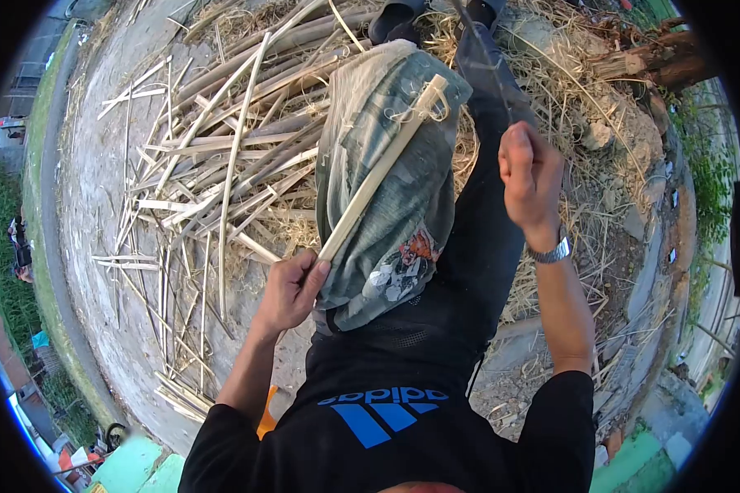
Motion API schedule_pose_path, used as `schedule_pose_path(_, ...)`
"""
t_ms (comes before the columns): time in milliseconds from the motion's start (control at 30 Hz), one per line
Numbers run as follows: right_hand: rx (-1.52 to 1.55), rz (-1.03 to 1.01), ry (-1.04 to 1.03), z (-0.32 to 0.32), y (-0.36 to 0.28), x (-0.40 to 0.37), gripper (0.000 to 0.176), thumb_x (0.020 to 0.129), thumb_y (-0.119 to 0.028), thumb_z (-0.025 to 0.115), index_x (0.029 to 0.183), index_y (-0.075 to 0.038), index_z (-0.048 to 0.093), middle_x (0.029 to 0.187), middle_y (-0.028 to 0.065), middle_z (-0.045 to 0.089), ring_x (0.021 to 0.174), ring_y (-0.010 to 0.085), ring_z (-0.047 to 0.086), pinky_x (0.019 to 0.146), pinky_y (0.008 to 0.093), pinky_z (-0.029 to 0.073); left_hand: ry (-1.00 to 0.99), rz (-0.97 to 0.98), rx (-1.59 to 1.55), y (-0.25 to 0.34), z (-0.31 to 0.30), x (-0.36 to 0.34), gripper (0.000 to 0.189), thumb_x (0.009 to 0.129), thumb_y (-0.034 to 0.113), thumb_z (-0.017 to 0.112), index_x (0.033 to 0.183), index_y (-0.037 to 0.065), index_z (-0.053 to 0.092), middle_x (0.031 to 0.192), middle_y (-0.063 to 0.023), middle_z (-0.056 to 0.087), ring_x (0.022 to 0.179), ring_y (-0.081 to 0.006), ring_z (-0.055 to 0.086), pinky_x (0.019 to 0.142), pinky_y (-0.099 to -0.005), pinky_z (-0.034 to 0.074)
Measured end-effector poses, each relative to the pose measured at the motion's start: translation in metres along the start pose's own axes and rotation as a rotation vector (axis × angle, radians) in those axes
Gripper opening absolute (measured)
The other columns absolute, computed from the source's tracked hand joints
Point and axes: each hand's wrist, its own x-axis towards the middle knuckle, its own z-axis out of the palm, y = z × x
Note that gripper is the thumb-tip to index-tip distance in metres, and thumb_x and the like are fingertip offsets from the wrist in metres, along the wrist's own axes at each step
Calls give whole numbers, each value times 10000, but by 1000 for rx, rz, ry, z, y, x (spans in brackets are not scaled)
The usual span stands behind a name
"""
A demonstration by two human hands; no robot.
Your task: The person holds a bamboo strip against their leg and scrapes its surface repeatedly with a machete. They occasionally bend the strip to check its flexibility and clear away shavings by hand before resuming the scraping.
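My left hand [292, 289] is closed around the lower end of a pale split bamboo strip [378, 174]. The strip slants up and away across a grey-green cloth [395, 197] draped over my leg, and thin curled shavings cling near its far end. My right hand [532, 185], with a metal watch on the wrist, is raised to the right of the cloth in a fist. From that fist a long, thin dark blade [487, 53] points up and forward, apart from the strip. Its handle is hidden inside my fingers.
Split bamboo pieces [247, 140] lie heaped on the ground ahead and to the left. Straw-like shavings [563, 107] cover the ground on the right, near a rough log [658, 62] and stones. More strips [181, 396] lie at my left side.
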Motion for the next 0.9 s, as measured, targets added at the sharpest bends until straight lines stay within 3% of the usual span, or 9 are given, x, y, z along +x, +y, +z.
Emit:
schedule_pose_path(67, 62, -89, -94, 11, 3, -27, 400, 980, -369, 672, 800, -14, 630, 574, 17, 511, 535, 89, 495, 507, 295, 380, -5, 12, 10, 0, -2, -3, 372, 1065, 202, 594, 762, 14, 487, 605, -30, 403, 593, -104, 351, 514, -328, 338)
schedule_pose_path(133, -9, -286, -201, 20, -15, -39, 402, 940, -400, 724, 819, -27, 636, 551, 11, 502, 462, 170, 543, 480, 308, 425, 23, -35, -41, -4, 0, -7, 340, 1070, 198, 582, 796, 14, 499, 608, -36, 418, 588, -107, 365, 517, -331, 348)
schedule_pose_path(200, -48, -320, -272, 32, -25, -43, 465, 916, -478, 758, 785, -53, 624, 551, 10, 536, 445, 207, 558, 462, 318, 446, 21, -42, -28, -4, 4, -10, 311, 1073, 196, 572, 829, 14, 507, 605, -45, 429, 580, -114, 383, 519, -334, 357)
schedule_pose_path(267, -366, -438, -351, 42, -29, -43, 556, 887, -607, 740, 737, -83, 627, 555, 14, 599, 471, 224, 621, 463, 347, 492, 33, -6, -12, -11, 10, -12, 305, 1075, 199, 564, 838, 12, 516, 601, -51, 441, 571, -123, 404, 521, -338, 366)
schedule_pose_path(400, -574, -342, -378, 50, -10, -10, 618, 883, -691, 676, 695, -103, 644, 575, 19, 654, 514, 239, 671, 476, 377, 530, 59, 50, 70, -14, 18, -14, 294, 1069, 184, 573, 835, 11, 528, 596, -70, 447, 549, -137, 413, 513, -351, 376)
schedule_pose_path(467, -626, -442, -312, 48, -4, 4, 650, 902, -719, 625, 678, -110, 662, 575, 27, 670, 532, 253, 685, 491, 388, 541, 68, 43, 55, -12, 20, -13, 295, 1067, 179, 577, 829, 13, 526, 594, -74, 446, 548, -138, 405, 509, -353, 375)
schedule_pose_path(600, -631, -348, -191, 47, -11, 15, 669, 914, -712, 620, 658, -94, 645, 544, 53, 647, 531, 294, 683, 497, 402, 544, 78, 71, 12, -19, 30, -10, 313, 1072, 192, 573, 815, 21, 521, 600, -40, 433, 564, -123, 391, 510, -337, 364)
schedule_pose_path(733, -685, -372, -278, 33, -15, 18, 666, 915, -710, 623, 676, -91, 679, 535, 110, 631, 541, 332, 683, 502, 432, 550, 30, 59, -50, -20, 26, -10, 317, 1078, 210, 565, 824, 24, 528, 627, -20, 428, 596, -105, 387, 520, -323, 358)
schedule_pose_path(900, -709, -371, -292, 40, -21, 7, 684, 917, -715, 615, 653, -85, 651, 541, 101, 640, 531, 324, 684, 504, 417, 554, 62, 101, -111, -18, 32, -3, 321, 1087, 234, 549, 848, 21, 533, 659, 11, 441, 632, -83, 394, 545, -306, 367)
